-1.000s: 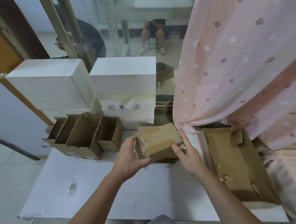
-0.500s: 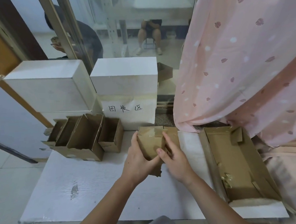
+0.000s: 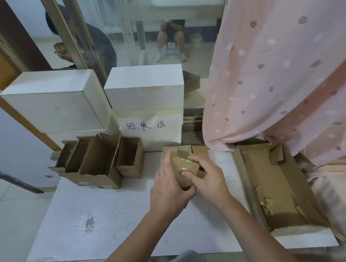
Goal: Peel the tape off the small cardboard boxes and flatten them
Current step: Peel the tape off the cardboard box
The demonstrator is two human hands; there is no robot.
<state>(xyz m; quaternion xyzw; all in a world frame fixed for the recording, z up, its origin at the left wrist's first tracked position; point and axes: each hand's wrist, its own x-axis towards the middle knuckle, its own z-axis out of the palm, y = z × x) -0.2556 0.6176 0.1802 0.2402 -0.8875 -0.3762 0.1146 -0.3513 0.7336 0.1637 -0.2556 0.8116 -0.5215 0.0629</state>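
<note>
We've got both hands on one small taped box (image 3: 183, 167), held just above the white counter (image 3: 104, 218). Our left hand (image 3: 168, 193) wraps it from the left and underneath, fingers curled up its side, so that grip is grasping the box. Our right hand (image 3: 205, 179) comes in from the right, thumb pressed on the shiny taped face and fingers curled over the top edge, also grasping it. Right behind both grips, flat cardboard pieces (image 3: 199, 150) lie on the counter. Off to the left of the left grip sits a row of open small boxes (image 3: 101, 158), packed side by side. To the right of the right grip there's a big shallow cardboard tray (image 3: 279, 185) with balled-up tape (image 3: 267, 205) in it. Behind all that, white foam blocks (image 3: 144, 88) and a handwritten paper sign (image 3: 148, 128).
</note>
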